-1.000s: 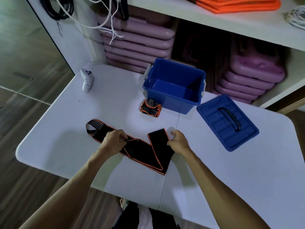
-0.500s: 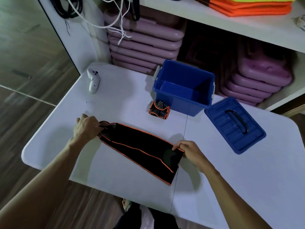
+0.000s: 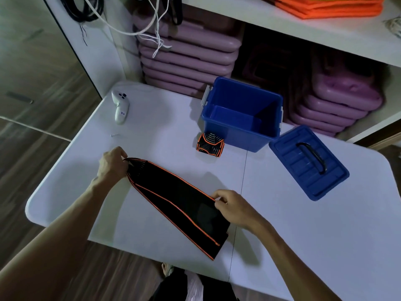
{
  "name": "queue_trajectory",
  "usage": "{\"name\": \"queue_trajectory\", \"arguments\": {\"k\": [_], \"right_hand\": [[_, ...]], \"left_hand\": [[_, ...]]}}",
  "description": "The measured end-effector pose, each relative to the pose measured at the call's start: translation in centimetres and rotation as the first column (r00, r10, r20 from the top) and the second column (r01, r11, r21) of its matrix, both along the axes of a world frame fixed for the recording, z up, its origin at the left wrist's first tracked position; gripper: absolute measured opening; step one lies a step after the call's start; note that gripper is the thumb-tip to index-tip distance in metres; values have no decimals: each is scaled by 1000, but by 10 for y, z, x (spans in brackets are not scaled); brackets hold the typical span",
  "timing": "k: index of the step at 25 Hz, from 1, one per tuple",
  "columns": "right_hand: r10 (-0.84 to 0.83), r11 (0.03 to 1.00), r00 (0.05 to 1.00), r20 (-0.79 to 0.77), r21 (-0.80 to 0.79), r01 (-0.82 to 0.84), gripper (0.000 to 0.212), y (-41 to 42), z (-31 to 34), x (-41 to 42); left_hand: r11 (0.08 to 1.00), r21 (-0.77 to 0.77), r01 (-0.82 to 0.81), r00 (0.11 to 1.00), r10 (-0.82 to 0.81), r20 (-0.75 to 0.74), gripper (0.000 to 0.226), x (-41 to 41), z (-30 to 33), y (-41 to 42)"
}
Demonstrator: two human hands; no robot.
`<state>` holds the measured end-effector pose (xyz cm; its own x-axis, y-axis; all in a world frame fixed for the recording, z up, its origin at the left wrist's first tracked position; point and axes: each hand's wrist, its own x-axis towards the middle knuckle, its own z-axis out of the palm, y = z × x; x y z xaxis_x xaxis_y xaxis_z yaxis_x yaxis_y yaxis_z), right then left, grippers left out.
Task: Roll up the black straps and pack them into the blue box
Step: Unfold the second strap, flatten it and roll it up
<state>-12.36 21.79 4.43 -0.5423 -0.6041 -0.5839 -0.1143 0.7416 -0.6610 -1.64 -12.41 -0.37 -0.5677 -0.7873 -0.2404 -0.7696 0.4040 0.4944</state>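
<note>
A black strap with orange edges (image 3: 173, 198) lies flat and stretched out on the white table (image 3: 303, 235), folded lengthwise, running from left to lower right. My left hand (image 3: 111, 165) pinches its narrow ribbed end at the left. My right hand (image 3: 234, 208) pinches the upper edge of its wide end. A second strap (image 3: 210, 144), rolled into a small bundle, sits against the front of the open blue box (image 3: 242, 115). The box looks empty inside.
The blue lid (image 3: 308, 162) with a black handle lies right of the box. A white controller (image 3: 120, 106) rests at the table's far left. Purple cases (image 3: 186, 55) are stacked on shelves behind, with cords hanging above. The table's edge runs close to my body.
The strap was bent into a V; my left hand slid out to its left end and it now lies pulled straight. My right hand stays on the wide end.
</note>
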Motion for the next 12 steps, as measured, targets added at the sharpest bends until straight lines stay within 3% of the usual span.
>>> {"name": "queue_trajectory", "arguments": {"k": [4, 6, 10, 12], "right_hand": [[124, 987, 989, -82, 110, -115, 22, -8, -20, 27], [214, 965, 958, -193, 194, -176, 31, -7, -33, 40], [349, 911, 829, -437, 367, -190, 112, -7, -39, 68], [402, 889, 773, -491, 412, -201, 130, -11, -47, 84]], "left_hand": [[999, -6, -52, 999, 52, 0, 15, -6, -3, -9], [996, -11, -85, 996, 85, -22, 20, -10, -4, -15], [996, -35, -82, 991, 78, -110, 44, -8, 0, 1], [974, -225, 9, 982, -51, -184, 52, 3, 1, 26]]}}
